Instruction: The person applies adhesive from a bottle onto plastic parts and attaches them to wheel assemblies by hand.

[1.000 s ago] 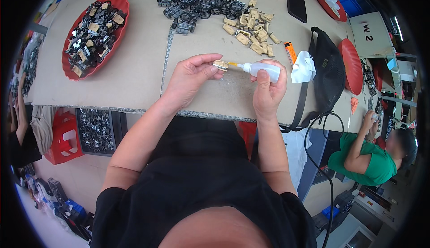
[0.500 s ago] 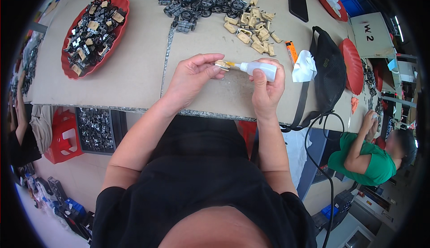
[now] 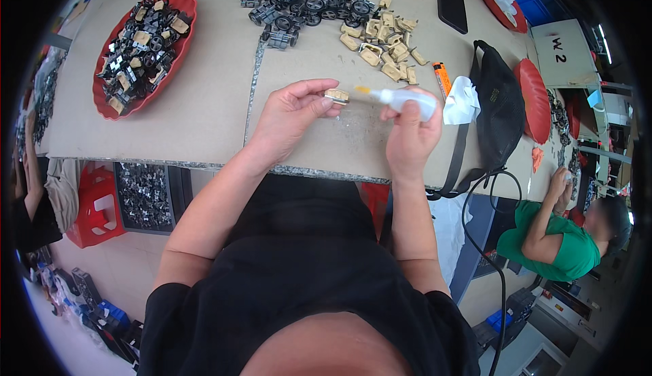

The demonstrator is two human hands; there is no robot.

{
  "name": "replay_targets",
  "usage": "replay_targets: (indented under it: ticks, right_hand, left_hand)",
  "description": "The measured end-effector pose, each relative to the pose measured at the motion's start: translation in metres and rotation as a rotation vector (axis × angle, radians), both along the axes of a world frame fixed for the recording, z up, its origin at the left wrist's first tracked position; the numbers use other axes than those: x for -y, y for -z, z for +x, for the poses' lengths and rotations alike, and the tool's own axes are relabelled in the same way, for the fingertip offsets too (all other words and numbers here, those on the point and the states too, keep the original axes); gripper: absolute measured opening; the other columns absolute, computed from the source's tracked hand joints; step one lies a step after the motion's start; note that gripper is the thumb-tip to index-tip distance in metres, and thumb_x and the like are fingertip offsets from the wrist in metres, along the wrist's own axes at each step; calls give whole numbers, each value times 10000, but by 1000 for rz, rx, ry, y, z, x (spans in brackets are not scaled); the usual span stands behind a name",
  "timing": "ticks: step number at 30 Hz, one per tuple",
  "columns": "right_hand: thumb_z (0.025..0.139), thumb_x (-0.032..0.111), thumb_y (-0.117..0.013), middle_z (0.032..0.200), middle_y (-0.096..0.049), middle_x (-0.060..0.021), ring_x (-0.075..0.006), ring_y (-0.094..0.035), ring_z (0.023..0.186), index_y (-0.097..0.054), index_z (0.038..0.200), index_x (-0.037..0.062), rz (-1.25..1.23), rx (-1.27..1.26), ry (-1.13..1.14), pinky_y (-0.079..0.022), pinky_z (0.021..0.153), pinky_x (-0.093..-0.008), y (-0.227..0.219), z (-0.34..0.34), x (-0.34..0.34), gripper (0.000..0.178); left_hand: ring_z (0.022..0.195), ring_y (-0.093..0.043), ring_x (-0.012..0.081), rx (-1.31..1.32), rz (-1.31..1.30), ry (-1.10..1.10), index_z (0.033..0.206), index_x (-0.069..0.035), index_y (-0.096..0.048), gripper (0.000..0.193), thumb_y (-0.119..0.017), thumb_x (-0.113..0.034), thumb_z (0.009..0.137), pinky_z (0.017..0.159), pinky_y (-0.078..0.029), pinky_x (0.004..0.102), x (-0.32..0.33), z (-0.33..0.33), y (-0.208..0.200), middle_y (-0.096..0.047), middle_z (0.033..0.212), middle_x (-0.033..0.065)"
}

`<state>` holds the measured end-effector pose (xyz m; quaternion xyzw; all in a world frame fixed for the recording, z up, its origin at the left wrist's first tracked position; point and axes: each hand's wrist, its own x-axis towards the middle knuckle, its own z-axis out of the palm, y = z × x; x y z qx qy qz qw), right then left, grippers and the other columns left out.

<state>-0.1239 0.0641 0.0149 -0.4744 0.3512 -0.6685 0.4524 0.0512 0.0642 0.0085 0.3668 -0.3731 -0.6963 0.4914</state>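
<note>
Between the thumb and fingers of my left hand is a small beige plastic part, pinched near the table's front edge. My right hand is wrapped round a white squeeze bottle, slightly blurred, whose yellowish nozzle tip points left toward the part. A short gap lies between tip and part. Beyond my hands is a pile of beige parts, next to a heap of dark wheeled toy chassis. A red scalloped tray at the left holds chassis with beige parts among them.
Right of my hands lie a crumpled white tissue, an orange tube-like item and a black bag with a strap. Farther back is a black phone. A person in green works at the right.
My right hand has drawn the bottle back to the right, so its nozzle has come away from the beige part. My left hand has hardly moved.
</note>
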Motion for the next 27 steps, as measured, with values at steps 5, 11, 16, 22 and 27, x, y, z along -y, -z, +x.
replay_targets:
  ticks: [5, 11, 16, 22, 27]
  right_hand:
    - [764, -33, -568, 900, -536, -94, -147, -555, 750, -436, 971, -12, 215, 268, 59, -466, 708, -271, -9, -10, 14, 247]
    - [697, -64, -632, 916, -540, -93, -134, -549, 830, -440, 971, -15, 263, -78, 177, -440, 766, -237, 2, -24, 21, 338]
    - [683, -58, -645, 916, -538, -88, -130, -543, 841, -446, 957, -14, 270, -98, 222, -430, 778, -228, 10, -22, 20, 341]
    - [754, 23, -607, 908, -536, -80, -118, -536, 757, -469, 979, -20, -67, -624, 570, -435, 689, -211, 2, -17, 1, 267]
    - [887, 91, -421, 865, -558, -90, -93, -518, 667, -534, 1000, -52, 333, -372, -91, -420, 564, -193, -8, 15, -16, 214]
  left_hand:
    - [815, -575, 123, 10, -9, 6, 1104, 34, -485, 280, -512, -46, 837, 771, -466, 247, 0, 1, 1, -593, 930, 99]
    - [809, -572, 123, 7, -10, 8, 1086, 29, -483, 261, -511, -43, 836, 769, -465, 244, 1, 1, 2, -586, 914, 91]
    - [806, -572, 124, 15, -29, 24, 1088, 28, -481, 261, -507, -43, 838, 769, -465, 244, 2, 1, 2, -582, 920, 95]
    - [807, -573, 127, -10, -13, 23, 1090, 30, -483, 267, -513, -56, 839, 769, -466, 243, 1, 4, 0, -576, 928, 96]
    - [785, -574, 111, -16, -8, 50, 1083, 22, -504, 260, -520, -54, 836, 756, -467, 233, -4, 1, -1, -576, 921, 73]
